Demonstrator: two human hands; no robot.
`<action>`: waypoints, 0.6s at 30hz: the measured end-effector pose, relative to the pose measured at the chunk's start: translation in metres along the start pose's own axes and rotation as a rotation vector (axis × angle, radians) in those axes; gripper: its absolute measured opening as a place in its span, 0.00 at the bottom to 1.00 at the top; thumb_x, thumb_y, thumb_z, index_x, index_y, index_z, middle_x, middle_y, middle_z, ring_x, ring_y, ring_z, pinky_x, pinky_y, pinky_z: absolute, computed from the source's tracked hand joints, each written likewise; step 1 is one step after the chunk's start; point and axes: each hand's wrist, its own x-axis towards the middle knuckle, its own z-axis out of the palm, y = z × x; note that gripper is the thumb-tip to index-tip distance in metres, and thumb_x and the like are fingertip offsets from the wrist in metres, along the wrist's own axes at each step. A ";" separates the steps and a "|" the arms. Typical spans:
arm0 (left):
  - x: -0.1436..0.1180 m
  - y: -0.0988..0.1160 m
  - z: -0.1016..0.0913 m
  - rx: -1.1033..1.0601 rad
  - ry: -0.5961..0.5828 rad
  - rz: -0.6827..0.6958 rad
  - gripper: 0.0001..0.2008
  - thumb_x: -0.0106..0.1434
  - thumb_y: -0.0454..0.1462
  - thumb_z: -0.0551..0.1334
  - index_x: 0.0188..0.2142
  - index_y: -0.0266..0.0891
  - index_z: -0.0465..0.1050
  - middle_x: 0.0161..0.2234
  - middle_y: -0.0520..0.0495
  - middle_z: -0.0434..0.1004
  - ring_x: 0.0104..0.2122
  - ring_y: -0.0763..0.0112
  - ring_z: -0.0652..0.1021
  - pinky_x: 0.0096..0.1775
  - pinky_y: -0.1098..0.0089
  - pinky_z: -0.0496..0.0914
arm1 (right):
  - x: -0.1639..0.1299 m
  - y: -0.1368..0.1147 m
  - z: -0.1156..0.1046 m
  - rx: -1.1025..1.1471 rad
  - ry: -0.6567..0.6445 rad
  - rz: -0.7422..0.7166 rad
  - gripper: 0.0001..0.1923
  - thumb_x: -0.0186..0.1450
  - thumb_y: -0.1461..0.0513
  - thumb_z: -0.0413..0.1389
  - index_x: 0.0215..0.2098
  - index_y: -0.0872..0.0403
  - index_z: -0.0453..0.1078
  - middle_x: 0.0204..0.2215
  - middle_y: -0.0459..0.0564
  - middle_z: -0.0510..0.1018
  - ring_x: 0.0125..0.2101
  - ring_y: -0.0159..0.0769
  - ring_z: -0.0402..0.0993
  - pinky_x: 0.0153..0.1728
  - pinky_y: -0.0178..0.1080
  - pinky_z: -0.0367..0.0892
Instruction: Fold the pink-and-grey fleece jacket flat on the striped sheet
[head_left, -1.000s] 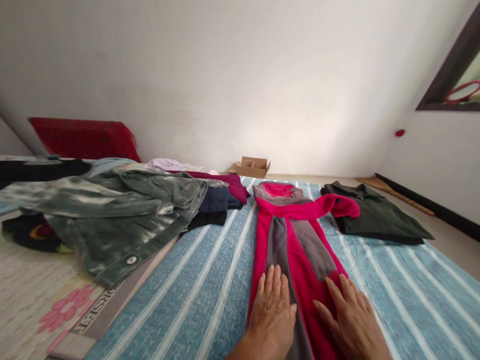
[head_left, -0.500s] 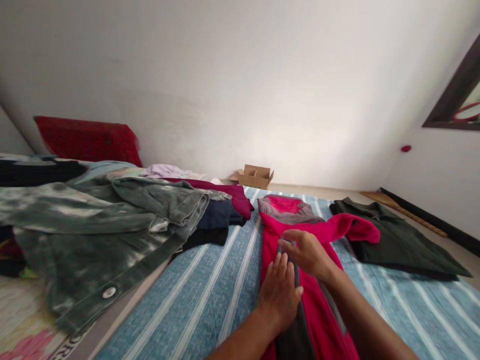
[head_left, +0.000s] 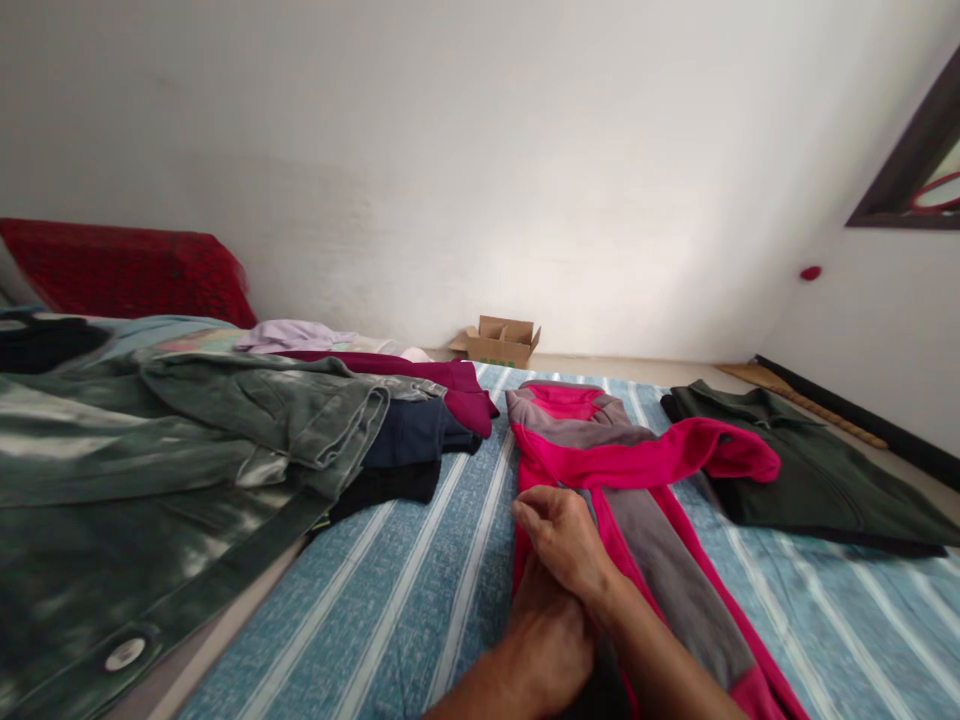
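Note:
A bright pink and grey long-sleeved top (head_left: 660,540) lies lengthwise on the striped bed sheet, one sleeve laid across it and sticking out to the right. Over its left part, my right hand (head_left: 562,535) has its fingers curled in; whatever may be in them is hidden. Just below it, my left hand (head_left: 544,630) rests low on the top, blurred, its fingers covered by the right hand and wrist. My wrists cross closely there.
A green tie-dyed denim jacket (head_left: 225,440) lies spread on the left, beside navy (head_left: 405,432) and maroon garments (head_left: 469,385). To the right is a folded dark green garment (head_left: 810,470). An open cardboard box (head_left: 499,345) stands by the wall.
My right hand has moved left and curled its fingers, now overlapping my left hand. The left hand has drawn back toward me. The view has shifted slightly right.

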 end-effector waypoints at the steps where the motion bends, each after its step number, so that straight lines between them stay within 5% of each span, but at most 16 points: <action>1: 0.002 -0.001 -0.009 -0.040 0.008 0.021 0.21 0.60 0.32 0.52 0.53 0.45 0.66 0.50 0.48 0.72 0.50 0.62 0.72 0.52 0.63 0.67 | 0.002 0.002 -0.006 0.030 0.005 -0.007 0.14 0.60 0.57 0.49 0.23 0.55 0.70 0.18 0.43 0.68 0.21 0.29 0.63 0.24 0.31 0.57; 5: 0.029 -0.023 -0.042 -0.144 0.250 0.037 0.19 0.60 0.30 0.50 0.49 0.40 0.68 0.49 0.45 0.73 0.50 0.66 0.71 0.53 0.64 0.65 | 0.026 0.006 -0.037 0.014 0.022 -0.072 0.15 0.59 0.56 0.48 0.27 0.57 0.72 0.21 0.46 0.72 0.24 0.33 0.67 0.24 0.31 0.58; 10: 0.090 -0.074 -0.056 -0.088 0.430 -0.272 0.15 0.57 0.26 0.52 0.40 0.33 0.74 0.43 0.39 0.76 0.44 0.65 0.75 0.48 0.66 0.65 | 0.084 0.015 -0.067 -0.370 0.106 -0.058 0.12 0.57 0.61 0.50 0.26 0.57 0.74 0.20 0.47 0.73 0.25 0.32 0.68 0.27 0.32 0.57; 13: 0.119 -0.096 -0.051 -0.162 0.457 -0.419 0.13 0.56 0.26 0.54 0.36 0.31 0.75 0.37 0.37 0.78 0.39 0.62 0.77 0.43 0.65 0.67 | 0.117 0.028 -0.067 -0.419 0.111 -0.025 0.11 0.55 0.66 0.49 0.23 0.58 0.74 0.17 0.47 0.71 0.24 0.32 0.68 0.26 0.32 0.56; 18: 0.151 -0.116 -0.042 -0.247 0.487 -0.404 0.13 0.57 0.29 0.55 0.39 0.30 0.75 0.35 0.39 0.79 0.36 0.63 0.77 0.40 0.68 0.68 | 0.156 0.047 -0.048 -0.389 0.069 -0.015 0.10 0.55 0.65 0.52 0.30 0.59 0.76 0.22 0.47 0.74 0.27 0.32 0.70 0.28 0.31 0.60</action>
